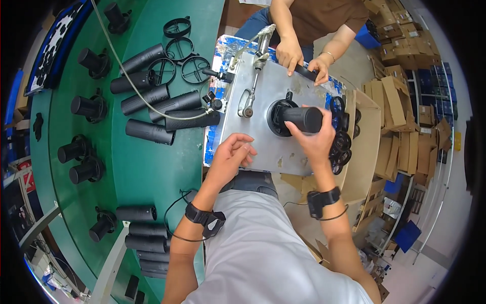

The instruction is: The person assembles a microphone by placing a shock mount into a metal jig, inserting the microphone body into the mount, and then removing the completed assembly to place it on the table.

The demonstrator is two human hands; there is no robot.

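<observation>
My right hand grips a black cylinder, thumb on its near side and fingers around its far end. The cylinder's other end sits in a black ring with a flat tab, over the grey metal plate. Over the plate's near left part, my left hand is loosely curled with nothing visible in it. Left of the ring, a metal lever runs down from an air cylinder mounted on the plate. Whether the black cylinder is fully seated in the ring cannot be seen.
Several black perforated tubes and loose black rings lie on the green table. Further left stand finished-looking cylinders with rings. A co-worker's hands hold a black bar across the plate. On the right, a cardboard box adjoins stacked black rings.
</observation>
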